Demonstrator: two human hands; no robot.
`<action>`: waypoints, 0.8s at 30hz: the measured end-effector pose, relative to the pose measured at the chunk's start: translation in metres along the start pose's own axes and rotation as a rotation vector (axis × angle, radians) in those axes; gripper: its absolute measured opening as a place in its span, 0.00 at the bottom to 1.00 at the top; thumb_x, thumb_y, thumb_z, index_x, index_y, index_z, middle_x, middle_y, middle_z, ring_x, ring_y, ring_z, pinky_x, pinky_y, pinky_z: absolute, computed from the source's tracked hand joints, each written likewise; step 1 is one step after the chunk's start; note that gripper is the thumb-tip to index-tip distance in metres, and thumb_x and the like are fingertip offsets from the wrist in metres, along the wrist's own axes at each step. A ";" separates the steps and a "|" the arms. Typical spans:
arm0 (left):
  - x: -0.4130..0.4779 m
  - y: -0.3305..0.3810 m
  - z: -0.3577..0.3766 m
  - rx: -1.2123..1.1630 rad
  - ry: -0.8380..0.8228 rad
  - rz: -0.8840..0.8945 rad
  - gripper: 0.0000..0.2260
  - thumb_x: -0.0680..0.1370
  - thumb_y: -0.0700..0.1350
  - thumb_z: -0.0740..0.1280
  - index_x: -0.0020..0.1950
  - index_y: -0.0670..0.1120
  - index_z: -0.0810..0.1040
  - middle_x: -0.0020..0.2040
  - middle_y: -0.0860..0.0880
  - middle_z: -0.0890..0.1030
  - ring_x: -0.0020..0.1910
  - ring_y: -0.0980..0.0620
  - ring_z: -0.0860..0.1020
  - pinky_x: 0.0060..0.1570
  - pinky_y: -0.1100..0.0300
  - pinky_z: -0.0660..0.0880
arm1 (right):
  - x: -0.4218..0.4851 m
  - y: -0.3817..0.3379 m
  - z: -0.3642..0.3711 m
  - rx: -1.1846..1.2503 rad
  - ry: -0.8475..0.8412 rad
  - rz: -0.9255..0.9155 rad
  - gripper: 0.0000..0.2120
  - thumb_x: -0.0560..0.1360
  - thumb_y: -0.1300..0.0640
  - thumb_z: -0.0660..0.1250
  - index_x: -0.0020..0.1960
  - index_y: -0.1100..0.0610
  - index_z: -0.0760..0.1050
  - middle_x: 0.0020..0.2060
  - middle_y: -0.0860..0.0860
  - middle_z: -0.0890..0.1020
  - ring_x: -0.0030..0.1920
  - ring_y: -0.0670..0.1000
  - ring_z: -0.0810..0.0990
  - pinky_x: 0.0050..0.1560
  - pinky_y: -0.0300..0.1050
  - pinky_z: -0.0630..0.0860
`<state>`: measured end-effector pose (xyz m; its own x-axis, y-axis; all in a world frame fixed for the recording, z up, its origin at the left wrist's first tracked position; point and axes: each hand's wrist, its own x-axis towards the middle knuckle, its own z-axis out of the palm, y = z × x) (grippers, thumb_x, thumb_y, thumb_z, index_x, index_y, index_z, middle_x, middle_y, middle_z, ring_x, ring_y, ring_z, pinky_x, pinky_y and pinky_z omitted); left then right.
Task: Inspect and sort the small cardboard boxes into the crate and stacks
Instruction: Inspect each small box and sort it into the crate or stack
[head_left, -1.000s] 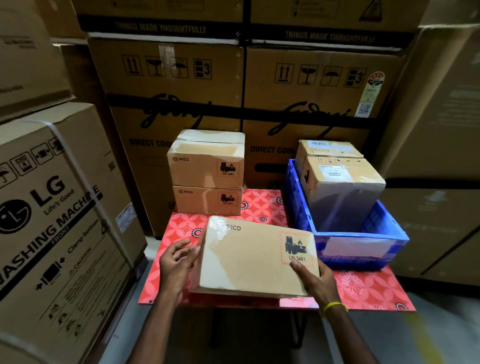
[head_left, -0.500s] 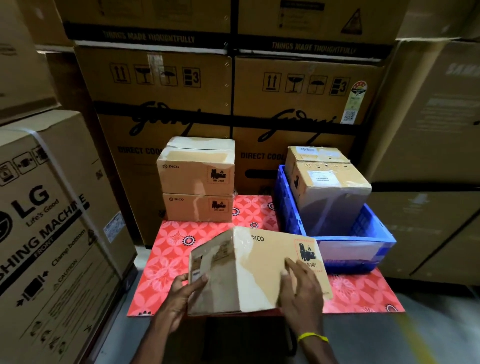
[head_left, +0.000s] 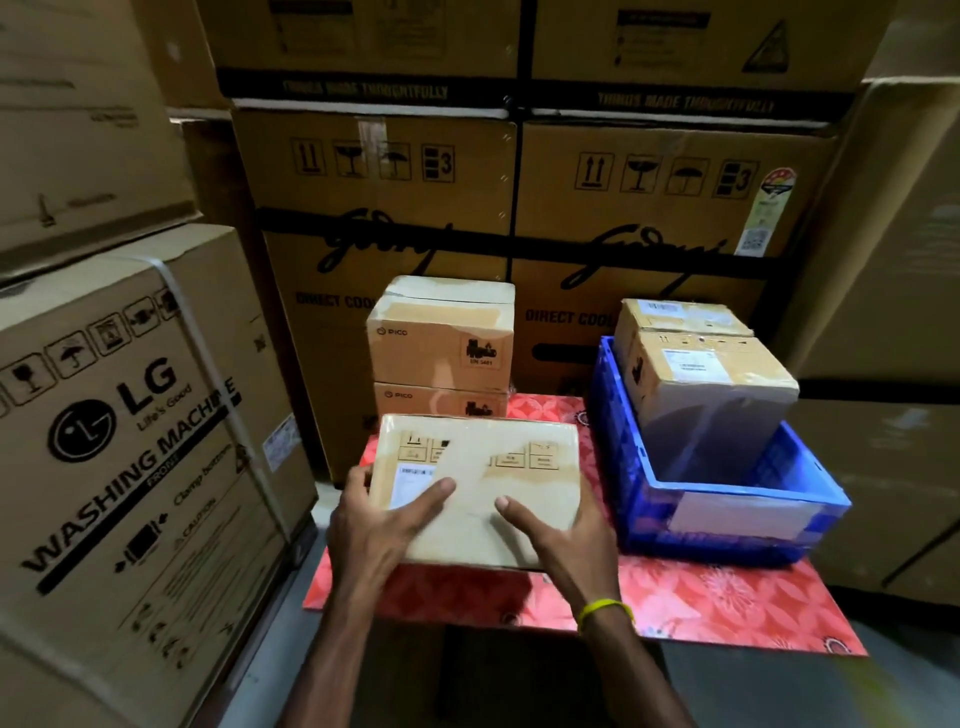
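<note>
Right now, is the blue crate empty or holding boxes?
Not empty. A taped cardboard box stands inside the blue crate, rising above its rim; a second box shows behind it.

hands: 2 showing, left hand (head_left: 374, 525) and right hand (head_left: 563, 525)
small boxes: 5 showing; held box (head_left: 498, 467) 1, lower centre; PICO stack (head_left: 441, 358) 2, centre; crate boxes (head_left: 711, 395) 2, right
blue crate (head_left: 621, 431): 1 sitting right of centre
Godrej cartons (head_left: 384, 234): 2 standing upper centre
LG carton (head_left: 130, 441): 1 standing at left

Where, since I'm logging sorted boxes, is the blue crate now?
Head view: the blue crate sits on the right side of the red table, right of the stacked Pico boxes.
</note>
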<state>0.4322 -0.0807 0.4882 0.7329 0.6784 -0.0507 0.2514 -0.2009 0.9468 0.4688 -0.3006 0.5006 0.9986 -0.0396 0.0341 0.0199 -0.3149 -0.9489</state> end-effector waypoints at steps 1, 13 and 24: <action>-0.004 0.005 0.001 0.044 0.002 0.012 0.44 0.48 0.79 0.78 0.55 0.59 0.73 0.49 0.57 0.86 0.48 0.49 0.85 0.51 0.44 0.83 | 0.002 0.007 0.000 0.027 0.006 0.024 0.35 0.58 0.32 0.84 0.61 0.43 0.81 0.49 0.35 0.88 0.51 0.39 0.86 0.58 0.53 0.84; -0.040 0.021 0.023 0.325 0.053 0.107 0.42 0.58 0.73 0.78 0.58 0.52 0.62 0.50 0.47 0.83 0.52 0.39 0.83 0.55 0.44 0.78 | 0.008 0.036 -0.011 0.071 0.055 0.014 0.22 0.61 0.44 0.87 0.50 0.40 0.81 0.42 0.33 0.85 0.45 0.33 0.84 0.46 0.34 0.80; -0.046 0.028 0.029 0.274 0.044 0.192 0.27 0.71 0.68 0.74 0.60 0.52 0.73 0.47 0.56 0.83 0.47 0.49 0.82 0.50 0.52 0.76 | 0.029 0.054 -0.029 0.185 0.056 0.083 0.28 0.58 0.37 0.86 0.54 0.47 0.85 0.45 0.40 0.89 0.48 0.45 0.88 0.55 0.52 0.86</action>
<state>0.4238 -0.1384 0.5075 0.7570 0.6384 0.1393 0.2765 -0.5062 0.8169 0.4971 -0.3460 0.4591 0.9930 -0.1129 -0.0342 -0.0488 -0.1290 -0.9904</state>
